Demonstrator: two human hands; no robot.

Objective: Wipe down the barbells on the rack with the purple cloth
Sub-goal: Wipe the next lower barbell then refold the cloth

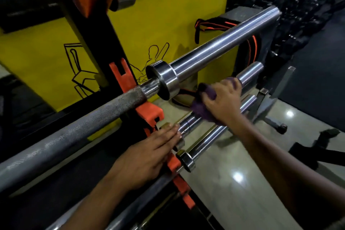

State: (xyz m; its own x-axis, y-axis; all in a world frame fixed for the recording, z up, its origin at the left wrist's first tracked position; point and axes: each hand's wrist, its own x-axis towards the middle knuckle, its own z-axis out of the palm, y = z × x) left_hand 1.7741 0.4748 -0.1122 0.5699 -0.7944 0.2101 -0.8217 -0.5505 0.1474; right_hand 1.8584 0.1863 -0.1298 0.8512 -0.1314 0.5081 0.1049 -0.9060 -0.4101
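The purple cloth [202, 107] is bunched around the chrome sleeve of a barbell [250, 74] on the second level of the rack, just below and in front of the big upper bar, and the right hand [222, 102] grips it from above, its fingers [226, 87] curled over cloth and sleeve together. The sleeve's bare end sticks out beyond the hand toward the right. The left hand [147, 157] lies flat lower down, fingers straight and close together, fingertips touching the inner collar end of a chrome sleeve [188, 125] beside an orange rack hook [149, 115]. Below that, another thinner sleeve [205, 142] with its collar runs parallel. The upper barbell [214, 52] crosses the view diagonally, its knurled shaft [65, 136] running down to the left and its polished sleeve reaching up to the right, resting in an orange cradle on the black rack upright [97, 43]. Behind the rack stands a yellow wall panel [168, 15] with black line drawings, and black straps with orange trim [211, 24] hang near it. The floor [242, 183] is pale, glossy tile.
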